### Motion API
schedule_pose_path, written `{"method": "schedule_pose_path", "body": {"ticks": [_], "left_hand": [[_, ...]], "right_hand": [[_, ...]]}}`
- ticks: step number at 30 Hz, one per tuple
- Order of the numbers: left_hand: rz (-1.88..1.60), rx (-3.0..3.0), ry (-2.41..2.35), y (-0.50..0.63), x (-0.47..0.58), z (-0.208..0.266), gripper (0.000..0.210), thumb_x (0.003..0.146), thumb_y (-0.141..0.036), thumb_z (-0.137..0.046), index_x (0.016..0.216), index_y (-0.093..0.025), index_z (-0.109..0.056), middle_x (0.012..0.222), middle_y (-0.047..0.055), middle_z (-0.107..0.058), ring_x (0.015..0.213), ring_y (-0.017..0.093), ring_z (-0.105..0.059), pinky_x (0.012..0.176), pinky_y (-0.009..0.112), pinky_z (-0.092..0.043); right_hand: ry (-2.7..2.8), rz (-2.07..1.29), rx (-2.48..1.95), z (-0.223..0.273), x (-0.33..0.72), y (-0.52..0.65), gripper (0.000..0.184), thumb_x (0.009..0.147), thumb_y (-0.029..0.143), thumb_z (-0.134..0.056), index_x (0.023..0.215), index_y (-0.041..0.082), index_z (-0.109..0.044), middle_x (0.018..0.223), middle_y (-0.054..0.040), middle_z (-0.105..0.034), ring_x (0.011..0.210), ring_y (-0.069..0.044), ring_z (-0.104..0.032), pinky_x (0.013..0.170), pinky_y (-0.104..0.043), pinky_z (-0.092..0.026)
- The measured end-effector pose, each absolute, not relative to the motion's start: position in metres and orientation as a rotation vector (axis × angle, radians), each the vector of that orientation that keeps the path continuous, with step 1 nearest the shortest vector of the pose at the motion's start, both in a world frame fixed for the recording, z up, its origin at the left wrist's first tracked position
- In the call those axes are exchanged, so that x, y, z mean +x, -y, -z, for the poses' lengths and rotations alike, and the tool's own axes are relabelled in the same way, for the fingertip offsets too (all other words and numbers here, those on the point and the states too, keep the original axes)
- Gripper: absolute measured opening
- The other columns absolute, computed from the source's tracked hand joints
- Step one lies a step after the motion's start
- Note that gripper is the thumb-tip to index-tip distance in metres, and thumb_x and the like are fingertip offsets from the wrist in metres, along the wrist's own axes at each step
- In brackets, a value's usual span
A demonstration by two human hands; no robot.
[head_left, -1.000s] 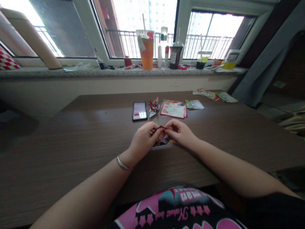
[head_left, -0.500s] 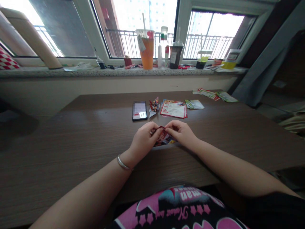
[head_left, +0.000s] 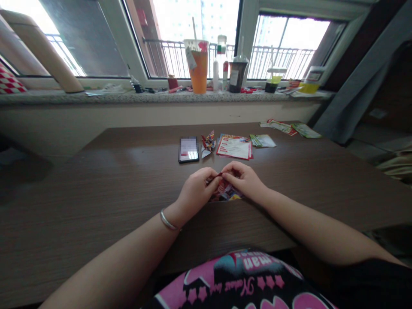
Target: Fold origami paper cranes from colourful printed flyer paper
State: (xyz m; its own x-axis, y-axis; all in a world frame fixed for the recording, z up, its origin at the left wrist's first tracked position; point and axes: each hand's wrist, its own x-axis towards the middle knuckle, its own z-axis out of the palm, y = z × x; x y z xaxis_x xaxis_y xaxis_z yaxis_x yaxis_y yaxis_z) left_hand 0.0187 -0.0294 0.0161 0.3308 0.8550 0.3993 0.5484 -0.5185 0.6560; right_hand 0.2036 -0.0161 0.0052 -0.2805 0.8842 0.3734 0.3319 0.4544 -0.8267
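Note:
Between my two hands is a colourful printed sheet of paper (head_left: 225,191), red and dark with a yellow patch near its lower edge. My left hand (head_left: 200,185), with a silver bangle on the wrist, pinches its top edge between thumb and fingers. Close beside it, my right hand (head_left: 242,177) pinches the same edge, which looks bent over at the fingertips. The fingers hide part of the sheet. Just beyond the hands lies a folded paper piece (head_left: 208,144) with pointed ends, next to a stack of printed sheets (head_left: 234,147).
A phone (head_left: 189,149) lies left of the folded piece. Green-and-white leaflets (head_left: 263,140) and more papers (head_left: 283,127) are at the table's right and back. On the windowsill (head_left: 154,98) stand a large orange drink cup (head_left: 198,68), a dark cup (head_left: 237,77) and bottles.
Both hands stay on the paper's top edge, with the left shifted slightly right. The sheet's lower edge now lies flatter and nearer the table.

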Motion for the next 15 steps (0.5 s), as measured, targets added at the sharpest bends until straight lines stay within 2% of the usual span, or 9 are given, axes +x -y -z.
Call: {"method": "schedule_pose_path", "body": {"ticks": [15], "left_hand": [[-0.861, 1.931, -1.205, 0.0248, 0.0220, -0.0102, 0.019, 0.084, -0.035, -0.058, 0.076, -0.018, -0.064, 0.065, -0.001, -0.067, 0.057, 0.013, -0.061, 0.053, 0.022, -0.045]], "right_hand": [[1.871, -0.809, -1.124, -0.0035, 0.2018, 0.0095, 0.014, 0.082, 0.031, -0.061, 0.080, 0.018, -0.065, 0.072, 0.0000, -0.064, 0.067, -0.013, -0.055, 0.062, -0.025, -0.041]]}}
